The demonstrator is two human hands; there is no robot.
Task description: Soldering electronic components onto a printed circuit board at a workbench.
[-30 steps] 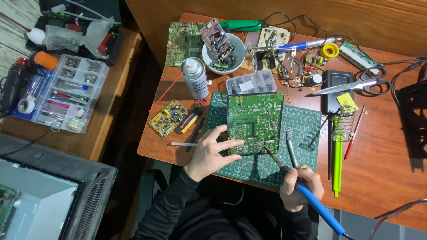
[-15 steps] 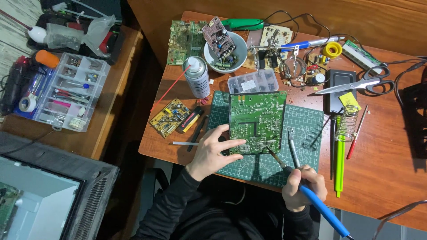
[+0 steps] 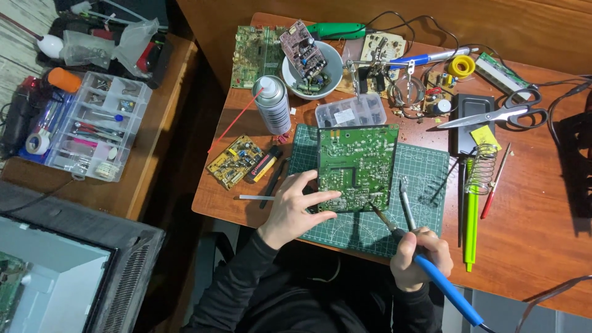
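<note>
Green rectangular circuit board [image 3: 356,166], solder side up, lying on green gridded cutting mat [image 3: 425,166] near desk's front edge. Little changed over last second: board and hands keep position. Left hand [image 3: 295,206] spread flat, fingertips pinning board's lower left corner. Right hand [image 3: 419,258] closed around blue-handled soldering iron [image 3: 425,265], metal tip touching board's lower edge. Loose steel tweezers [image 3: 406,205] just beside.

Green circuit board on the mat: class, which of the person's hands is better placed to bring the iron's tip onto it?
Right. The right hand grips the blue-handled soldering iron, tip at the circuit board; the left hand steadies its edge.
</note>
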